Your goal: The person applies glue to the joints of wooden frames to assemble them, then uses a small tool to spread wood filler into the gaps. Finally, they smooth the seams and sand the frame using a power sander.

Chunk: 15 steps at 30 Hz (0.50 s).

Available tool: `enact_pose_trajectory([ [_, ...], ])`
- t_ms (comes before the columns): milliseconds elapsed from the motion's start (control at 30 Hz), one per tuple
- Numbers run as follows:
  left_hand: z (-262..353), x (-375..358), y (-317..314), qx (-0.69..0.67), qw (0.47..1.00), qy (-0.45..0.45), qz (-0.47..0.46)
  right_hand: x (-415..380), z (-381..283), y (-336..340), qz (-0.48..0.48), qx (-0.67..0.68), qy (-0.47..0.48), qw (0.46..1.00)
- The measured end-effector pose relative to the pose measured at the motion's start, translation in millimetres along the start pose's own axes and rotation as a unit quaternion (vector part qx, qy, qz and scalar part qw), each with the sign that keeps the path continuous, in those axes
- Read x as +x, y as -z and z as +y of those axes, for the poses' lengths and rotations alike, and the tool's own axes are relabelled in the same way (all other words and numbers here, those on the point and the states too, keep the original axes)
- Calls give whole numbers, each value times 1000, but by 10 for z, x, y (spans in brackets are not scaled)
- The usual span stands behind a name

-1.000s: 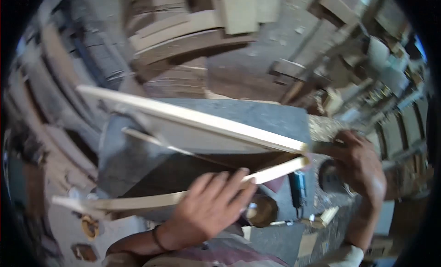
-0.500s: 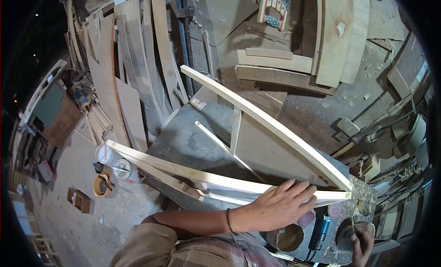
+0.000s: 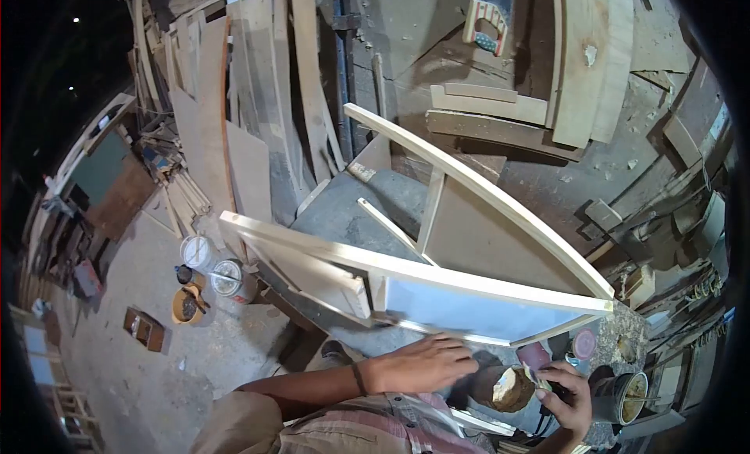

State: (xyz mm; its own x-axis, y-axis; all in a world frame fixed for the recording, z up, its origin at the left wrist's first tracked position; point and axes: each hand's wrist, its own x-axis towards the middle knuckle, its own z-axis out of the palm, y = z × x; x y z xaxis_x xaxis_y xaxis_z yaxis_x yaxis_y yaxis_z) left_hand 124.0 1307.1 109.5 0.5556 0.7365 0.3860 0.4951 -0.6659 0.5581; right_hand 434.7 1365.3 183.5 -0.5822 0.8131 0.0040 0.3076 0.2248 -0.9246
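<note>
My left hand (image 3: 430,364) is just below the lower rail of a pale wooden frame (image 3: 422,270), its fingers stretched out beside a brown round tin (image 3: 512,389) with a whitish patch inside. At the tin's right rim, my right hand (image 3: 566,393) pinches a small, partly hidden thing I cannot make out. The frame tapers to a corner at the right, with a brown panel (image 3: 492,239) inside and a pale blue panel (image 3: 461,305) on its near side. A can (image 3: 629,395) with yellowish contents and a stick stands right of my right hand.
Beneath the frame is a grey worktop (image 3: 332,212). A pink-lidded container (image 3: 583,344) sits near its right corner. White buckets (image 3: 227,278), an orange bowl (image 3: 187,305) and a wooden box (image 3: 144,329) are on the floor at left. Boards (image 3: 254,87) lean behind; a handsaw (image 3: 486,28) lies beyond.
My left hand has come off the frame's near rail, down toward the tin. The right hand has moved left from the can to the tin. The frame's blue side now shows.
</note>
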Motion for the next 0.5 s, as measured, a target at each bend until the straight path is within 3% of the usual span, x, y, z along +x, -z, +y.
enact_pose_trajectory([
  [67,34,-297,-16,45,996,71,25,36,17,-137,-13,3,13,1000],
  [100,66,-439,23,33,994,101,-28,44,-16,-199,-35,-17,26,999],
  [300,267,-1171,99,1,983,170,-74,-111,-88,-750,-73,-54,52,995],
  [400,393,-1638,81,5,985,174,-7,-218,-15,-1052,-58,-116,61,990],
  [467,573,-1969,153,-12,981,193,30,-272,-78,-1376,-11,22,57,998],
  [500,664,-2143,179,-28,975,211,66,-295,-79,-1551,17,109,8,994],
])
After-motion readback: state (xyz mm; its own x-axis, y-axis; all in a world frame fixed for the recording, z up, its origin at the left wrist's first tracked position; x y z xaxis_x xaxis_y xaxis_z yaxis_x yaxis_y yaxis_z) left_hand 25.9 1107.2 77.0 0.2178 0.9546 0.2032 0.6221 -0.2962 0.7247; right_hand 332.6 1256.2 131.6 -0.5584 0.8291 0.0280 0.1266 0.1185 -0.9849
